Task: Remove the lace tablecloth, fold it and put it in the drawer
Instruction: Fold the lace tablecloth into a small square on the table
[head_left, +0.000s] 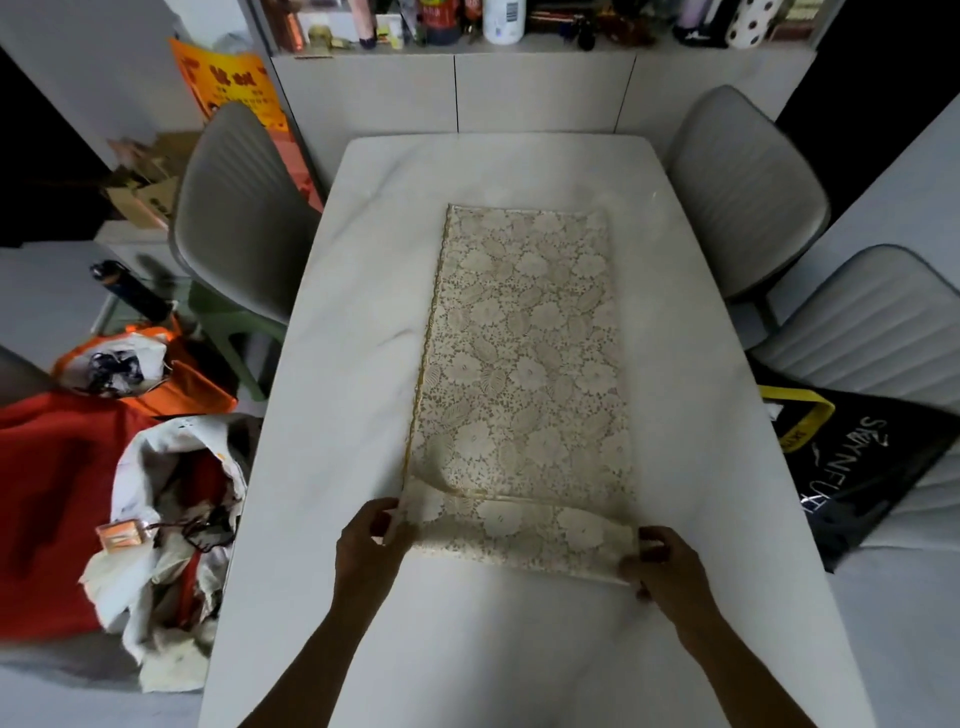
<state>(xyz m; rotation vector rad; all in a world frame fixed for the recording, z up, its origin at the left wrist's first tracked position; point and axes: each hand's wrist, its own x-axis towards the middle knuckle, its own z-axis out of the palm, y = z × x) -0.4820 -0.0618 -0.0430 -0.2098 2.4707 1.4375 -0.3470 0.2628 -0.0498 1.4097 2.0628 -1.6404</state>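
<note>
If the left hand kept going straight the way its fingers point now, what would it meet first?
The left hand points right, across the near end of the lace tablecloth it pinches. It would meet that folded lace first, then likely the right hand at the opposite corner.

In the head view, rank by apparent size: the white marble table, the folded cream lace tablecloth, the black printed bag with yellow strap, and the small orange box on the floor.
1. White marble table
2. Cream lace tablecloth
3. Black printed bag, partly cut off by the table
4. Small orange box
</note>
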